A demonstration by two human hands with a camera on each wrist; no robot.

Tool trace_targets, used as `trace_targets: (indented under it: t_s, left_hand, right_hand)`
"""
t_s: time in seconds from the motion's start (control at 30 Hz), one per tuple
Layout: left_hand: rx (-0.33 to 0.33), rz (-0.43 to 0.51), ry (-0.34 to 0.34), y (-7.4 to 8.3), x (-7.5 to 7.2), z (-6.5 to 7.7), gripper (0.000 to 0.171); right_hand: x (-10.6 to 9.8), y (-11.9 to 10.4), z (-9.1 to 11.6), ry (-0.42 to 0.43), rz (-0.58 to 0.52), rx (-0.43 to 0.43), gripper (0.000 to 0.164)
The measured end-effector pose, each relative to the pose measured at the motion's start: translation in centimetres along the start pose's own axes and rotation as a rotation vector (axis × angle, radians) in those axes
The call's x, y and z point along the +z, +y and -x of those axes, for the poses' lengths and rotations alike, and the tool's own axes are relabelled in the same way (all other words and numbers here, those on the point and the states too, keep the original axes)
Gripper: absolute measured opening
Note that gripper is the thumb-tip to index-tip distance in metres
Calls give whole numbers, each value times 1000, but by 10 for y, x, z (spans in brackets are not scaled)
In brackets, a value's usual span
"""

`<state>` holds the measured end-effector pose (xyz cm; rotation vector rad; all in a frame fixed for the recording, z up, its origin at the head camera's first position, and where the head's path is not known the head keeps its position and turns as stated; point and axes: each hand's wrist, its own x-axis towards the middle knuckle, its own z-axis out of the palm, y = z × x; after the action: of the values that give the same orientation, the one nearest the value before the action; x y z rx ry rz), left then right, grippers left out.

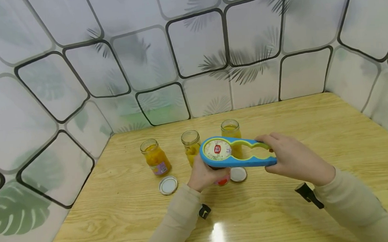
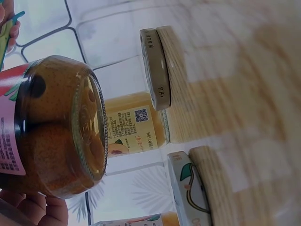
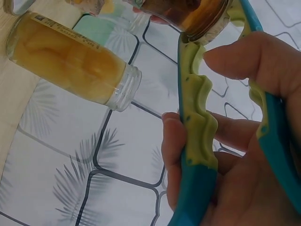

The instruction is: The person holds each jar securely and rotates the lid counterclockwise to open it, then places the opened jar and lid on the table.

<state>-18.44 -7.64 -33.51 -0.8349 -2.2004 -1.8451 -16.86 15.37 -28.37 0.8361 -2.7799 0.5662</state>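
Observation:
My left hand (image 1: 202,175) grips a glass jar (image 2: 59,136) with brown contents and a red and pink label, raised above the table. A pale printed lid (image 1: 217,149) covers its top. Around that lid sits the wide end of a blue and green jar opener (image 1: 246,162). My right hand (image 1: 294,157) holds the opener by its two handles, thumb against one and fingers curled round the other. In the right wrist view, the opener's scalloped green inner edges (image 3: 197,103) reach up to the jar's lid end.
Three lidless glass jars stand behind the hands: a left one (image 1: 156,160) with orange contents, a middle one (image 1: 191,143) and a right one (image 1: 231,133) with yellow contents. Two loose lids lie on the wooden table, one at left (image 1: 168,185) and one (image 1: 238,174) near the held jar.

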Motion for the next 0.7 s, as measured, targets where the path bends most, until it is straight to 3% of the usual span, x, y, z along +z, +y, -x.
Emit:
trace_targets:
  t_s: [0.27, 0.5, 0.7]
  left_hand:
    - [-22, -7, -3, 0, 0, 0, 55]
    - [-15, 4, -1, -5, 1, 0, 54]
    - [-12, 3, -12, 1, 1, 0, 54]
  right_hand:
    - [0, 0, 1, 22, 37, -14, 57]
    - [0, 0, 2, 81, 101, -38, 46]
    - [1, -1, 2, 124, 140, -58, 37]
